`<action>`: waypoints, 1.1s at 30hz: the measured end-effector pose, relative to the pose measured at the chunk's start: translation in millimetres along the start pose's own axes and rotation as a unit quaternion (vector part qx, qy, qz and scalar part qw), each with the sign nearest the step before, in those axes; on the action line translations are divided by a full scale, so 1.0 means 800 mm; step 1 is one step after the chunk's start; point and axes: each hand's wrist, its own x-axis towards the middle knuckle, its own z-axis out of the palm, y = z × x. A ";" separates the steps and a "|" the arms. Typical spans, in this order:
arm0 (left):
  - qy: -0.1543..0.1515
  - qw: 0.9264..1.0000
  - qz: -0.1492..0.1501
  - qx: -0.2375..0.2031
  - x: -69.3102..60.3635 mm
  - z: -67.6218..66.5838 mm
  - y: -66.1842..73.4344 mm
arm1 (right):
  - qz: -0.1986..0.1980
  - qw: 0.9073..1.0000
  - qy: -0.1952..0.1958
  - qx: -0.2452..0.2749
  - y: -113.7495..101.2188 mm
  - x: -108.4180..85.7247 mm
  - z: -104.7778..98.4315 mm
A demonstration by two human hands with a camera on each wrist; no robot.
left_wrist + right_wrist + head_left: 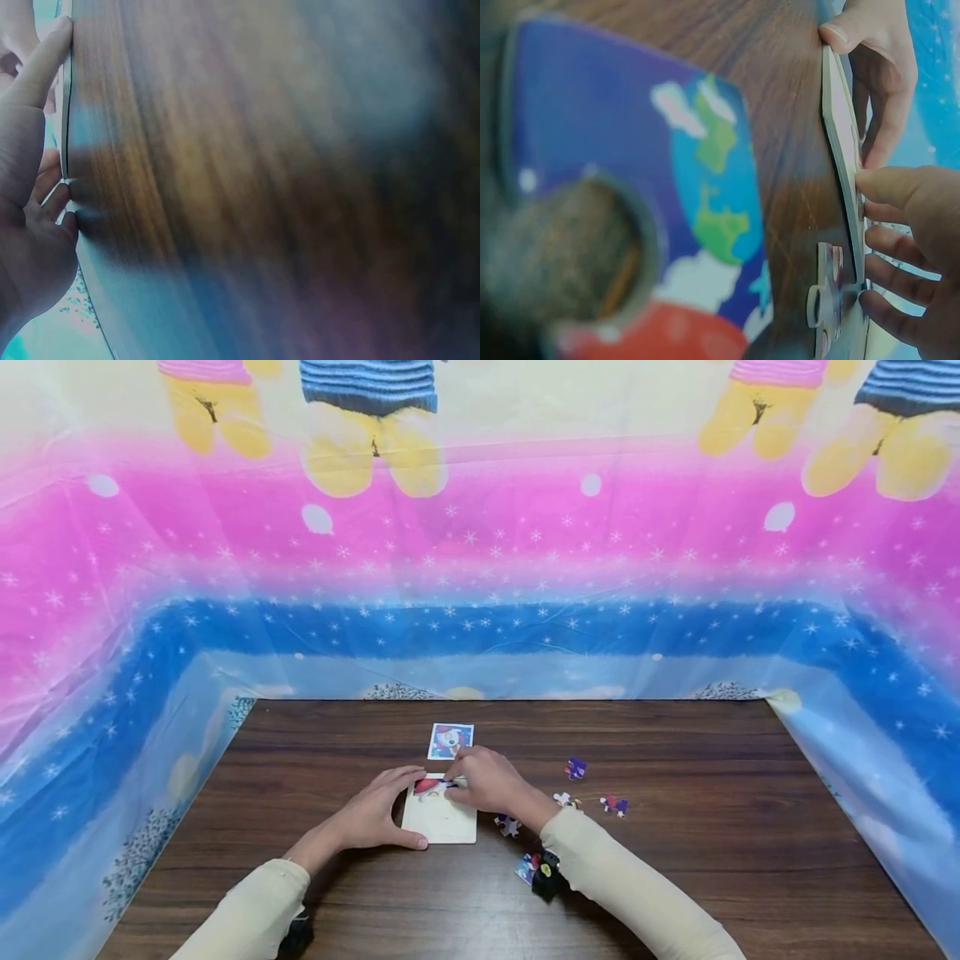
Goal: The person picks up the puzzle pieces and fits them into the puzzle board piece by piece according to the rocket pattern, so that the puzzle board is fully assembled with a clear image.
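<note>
A pale puzzle board [440,827] lies on the table, with a red and white picture part [429,786] in its upper left. My left hand [378,806] holds the board's left side, thumb at the near edge and fingers toward the far corner. Over the board's upper right, my right hand [487,782] has thumb and index finger about a dark blue puzzle piece [451,782], mostly hidden by the hand. The right wrist view shows the right thumb [889,186] touching the board's edge and the other fingers spread along it.
Loose puzzle pieces lie right of the board: a purple one [576,768], a red and purple one [615,806], a white one [566,800] and another [508,825]. A blue piece [527,867] sits near the right wrist camera. Behind the board is a small picture card [452,741].
</note>
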 end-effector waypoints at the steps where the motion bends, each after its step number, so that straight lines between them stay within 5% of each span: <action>1: 0.000 1.000 0.000 -0.001 0.000 0.000 0.000 | 0.000 1.000 -0.002 0.001 0.000 0.000 0.000; 9: -0.002 1.000 0.000 -0.003 0.002 0.000 0.001 | -0.009 0.999 -0.009 0.030 0.007 -0.007 -0.005; 21: 0.004 1.000 -0.004 0.000 -0.002 -0.001 0.003 | -0.020 0.996 0.053 0.071 0.033 -0.058 -0.035; 33: 0.013 1.000 0.009 0.001 0.000 0.000 0.001 | 0.035 0.990 0.122 0.068 0.073 -0.113 -0.061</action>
